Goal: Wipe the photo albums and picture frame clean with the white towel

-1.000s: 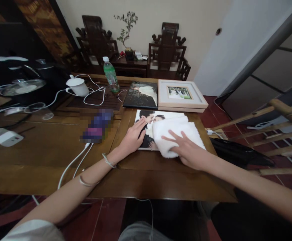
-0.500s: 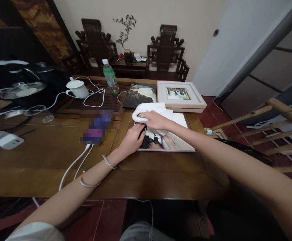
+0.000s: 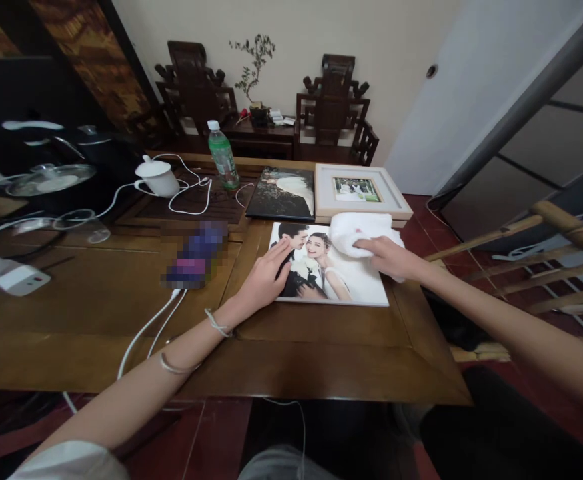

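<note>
A wedding photo panel (image 3: 356, 283) lies flat on the wooden table (image 3: 296, 347) in front of me. My left hand (image 3: 266, 275) rests flat on the panel's left edge, fingers stretched out. My right hand (image 3: 389, 257) presses a white cloth (image 3: 354, 230) against the panel's upper right corner, fingers closed over the cloth.
Behind the panel lie a dark photo panel (image 3: 281, 193) and a white framed picture (image 3: 359, 192). A green bottle (image 3: 222, 155), a white teapot (image 3: 156, 177) and white cables (image 3: 146, 327) sit to the left. A wooden chair frame (image 3: 546, 260) stands at the right.
My right hand has swept the white cloth from the panel's upper left across to its upper right corner. The left hand has stayed on the panel's left edge.
</note>
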A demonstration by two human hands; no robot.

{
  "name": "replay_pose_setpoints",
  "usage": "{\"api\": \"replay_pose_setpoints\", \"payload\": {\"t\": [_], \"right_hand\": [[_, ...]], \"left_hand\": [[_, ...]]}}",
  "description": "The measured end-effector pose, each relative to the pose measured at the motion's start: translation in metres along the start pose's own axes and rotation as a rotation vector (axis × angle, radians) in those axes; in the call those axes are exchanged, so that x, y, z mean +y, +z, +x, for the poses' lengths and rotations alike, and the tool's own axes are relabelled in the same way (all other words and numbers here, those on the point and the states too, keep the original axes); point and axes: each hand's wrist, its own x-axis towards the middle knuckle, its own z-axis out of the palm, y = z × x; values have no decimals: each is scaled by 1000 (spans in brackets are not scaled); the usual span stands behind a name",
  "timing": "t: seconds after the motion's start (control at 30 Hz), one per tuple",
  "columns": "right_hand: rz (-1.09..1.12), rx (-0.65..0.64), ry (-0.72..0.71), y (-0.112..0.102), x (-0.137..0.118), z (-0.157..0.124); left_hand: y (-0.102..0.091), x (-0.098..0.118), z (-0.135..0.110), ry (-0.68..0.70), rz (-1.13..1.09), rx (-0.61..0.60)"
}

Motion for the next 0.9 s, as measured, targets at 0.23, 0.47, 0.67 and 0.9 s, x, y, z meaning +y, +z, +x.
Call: {"api": "replay_pose_setpoints", "payload": {"t": [0.23, 0.47, 0.67, 0.9], "right_hand": [[-93, 0, -159, 34, -56, -88], [-63, -78, -211, 25, -63, -80], [-73, -89, -120, 3, -29, -10], [-74, -24, -153, -6, 2, 27]], "left_hand": [[4, -4, 0, -7, 25, -6], [2, -1, 1, -24, 19, -22], [1, -3, 1, -13, 18, -28], [3, -6, 0, 20, 7, -12]]}}
